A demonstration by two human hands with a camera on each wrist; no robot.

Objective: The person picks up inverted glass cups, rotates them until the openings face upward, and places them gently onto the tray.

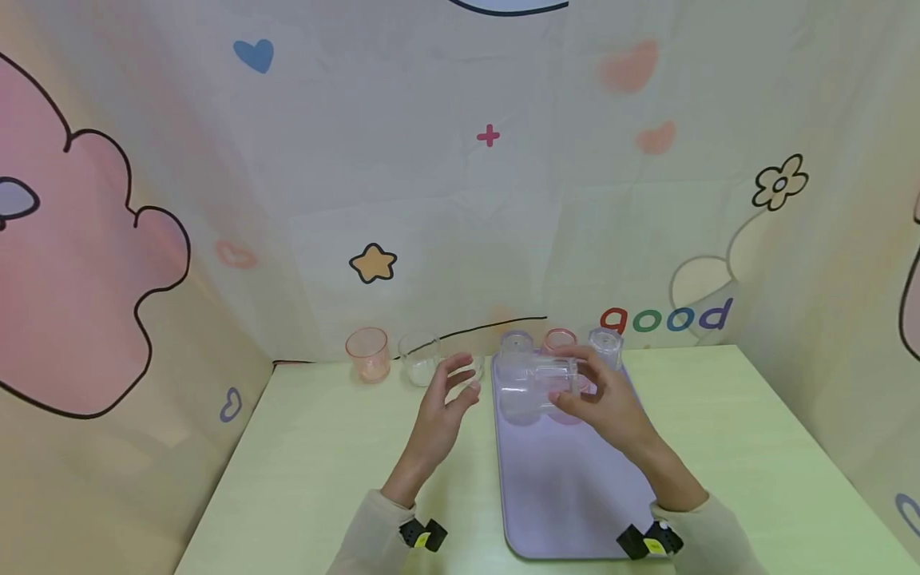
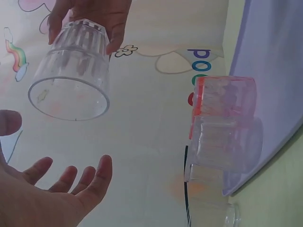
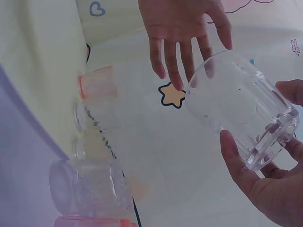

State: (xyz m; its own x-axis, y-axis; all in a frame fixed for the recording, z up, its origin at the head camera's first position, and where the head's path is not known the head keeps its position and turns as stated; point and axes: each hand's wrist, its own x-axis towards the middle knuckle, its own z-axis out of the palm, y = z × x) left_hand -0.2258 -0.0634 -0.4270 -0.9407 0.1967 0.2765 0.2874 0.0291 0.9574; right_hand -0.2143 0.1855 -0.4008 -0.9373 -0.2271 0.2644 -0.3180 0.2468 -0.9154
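The right hand (image 1: 614,403) grips a clear cup (image 1: 535,385) by its base end, held on its side above the tray (image 1: 568,495), the wide rim toward the left hand. Beside that rim, the left hand (image 1: 440,419) is raised with fingers loosely bent and nothing in it. In the left wrist view, the held cup (image 2: 71,75) hangs from the right hand (image 2: 92,16), apart from the left fingers (image 2: 97,179). The right wrist view shows the right hand's (image 3: 270,175) fingers around the cup's (image 3: 236,104) narrower end, its mouth near the left hand (image 3: 182,28).
Several cups stand at the back of the purple tray, among them a pink-rimmed one (image 1: 560,339) and a clear one (image 1: 606,345). Left of the tray, along the back edge, are a pink cup (image 1: 369,355) and clear cups (image 1: 420,363). A patterned cloth rises behind.
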